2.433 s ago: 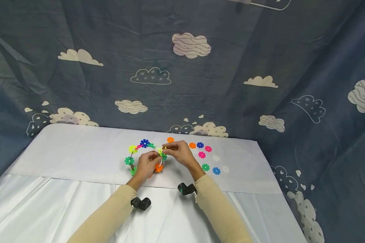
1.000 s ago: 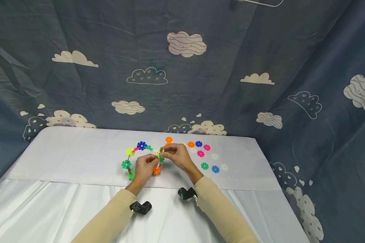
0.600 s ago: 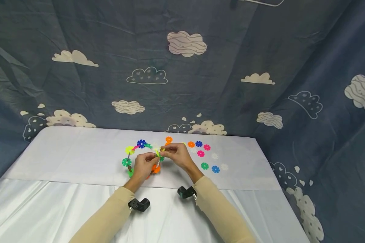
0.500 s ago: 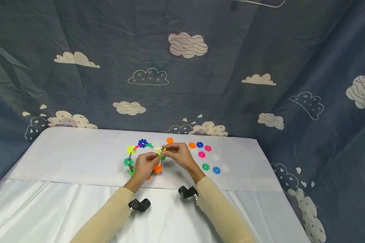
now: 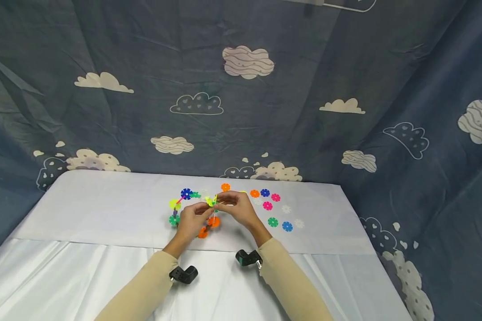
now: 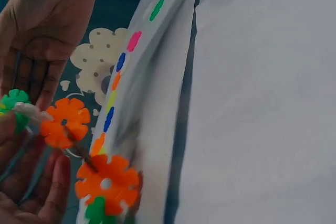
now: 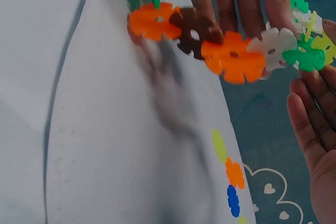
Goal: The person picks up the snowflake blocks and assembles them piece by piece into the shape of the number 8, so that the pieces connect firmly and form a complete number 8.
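Observation:
Both hands meet over a looped chain of notched, flower-shaped plastic discs. My left hand (image 5: pixel 192 221) pinches the chain near its green disc (image 7: pixel 304 55). My right hand (image 5: pixel 238 208) pinches a yellow disc (image 5: pixel 215 199) at its fingertips, against another yellow disc (image 5: pixel 209 201). From there the chain runs through a white disc (image 7: pixel 272 49), an orange disc (image 7: pixel 234 57), a brown disc (image 7: pixel 195 32) and a second orange disc (image 7: pixel 156 21). A dark blue disc (image 5: pixel 186 194) is at the loop's far side. Fingers hide part of the join.
Loose discs lie right of the hands on the white tabletop (image 5: pixel 325 232), among them a pink disc (image 5: pixel 267 205), a green disc (image 5: pixel 272 222) and a blue disc (image 5: pixel 287 226). Behind the table hangs a dark curtain (image 5: pixel 289 125) with cloud prints.
The hands stay close together. The chain has tilted: its left side has shifted and the orange discs show more fully below the left hand. The two yellow discs sit closer together.

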Demonstrator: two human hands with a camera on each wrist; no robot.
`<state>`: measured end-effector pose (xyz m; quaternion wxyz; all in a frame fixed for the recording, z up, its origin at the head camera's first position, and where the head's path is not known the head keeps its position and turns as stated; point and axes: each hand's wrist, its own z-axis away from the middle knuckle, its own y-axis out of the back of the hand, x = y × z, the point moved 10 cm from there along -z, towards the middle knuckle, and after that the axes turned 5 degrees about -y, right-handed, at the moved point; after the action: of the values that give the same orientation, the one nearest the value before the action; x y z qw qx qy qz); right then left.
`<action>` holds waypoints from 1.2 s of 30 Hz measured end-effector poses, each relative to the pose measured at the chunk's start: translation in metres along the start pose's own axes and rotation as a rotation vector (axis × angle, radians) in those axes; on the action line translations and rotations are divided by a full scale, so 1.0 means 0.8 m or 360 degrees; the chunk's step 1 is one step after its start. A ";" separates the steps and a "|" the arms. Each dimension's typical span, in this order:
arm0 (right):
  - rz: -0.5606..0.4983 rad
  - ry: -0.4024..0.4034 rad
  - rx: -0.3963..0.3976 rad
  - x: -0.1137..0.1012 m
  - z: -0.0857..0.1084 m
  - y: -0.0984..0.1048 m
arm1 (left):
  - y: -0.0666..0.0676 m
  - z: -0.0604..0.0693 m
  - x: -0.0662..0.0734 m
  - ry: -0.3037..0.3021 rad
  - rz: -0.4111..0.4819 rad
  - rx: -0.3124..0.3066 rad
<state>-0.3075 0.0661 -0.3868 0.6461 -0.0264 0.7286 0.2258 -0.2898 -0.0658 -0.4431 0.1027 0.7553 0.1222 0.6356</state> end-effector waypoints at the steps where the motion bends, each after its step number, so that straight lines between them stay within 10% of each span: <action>1: 0.0003 0.0000 -0.0003 0.000 0.000 0.000 | 0.000 0.004 0.003 -0.0015 -0.0067 -0.0048; 7: -0.0035 0.0040 -0.0021 -0.001 0.000 0.003 | 0.019 0.029 0.057 -0.0248 -0.0519 -0.0447; 14: -0.0126 0.0109 0.0016 -0.003 0.001 0.009 | 0.051 -0.003 0.139 -0.0690 -0.0831 -0.0391; 22: -0.0228 0.0166 0.0030 0.036 -0.014 -0.003 | 0.016 -0.048 0.102 -0.0538 -0.1041 -0.0844; 36: -0.0195 0.0274 0.0065 0.007 -0.003 -0.001 | 0.005 -0.050 0.093 -0.0435 -0.1011 -0.0926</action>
<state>-0.3102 0.0658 -0.3927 0.5943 -0.0771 0.7828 0.1678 -0.3167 -0.0459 -0.3654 0.5160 0.6970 0.1494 0.4750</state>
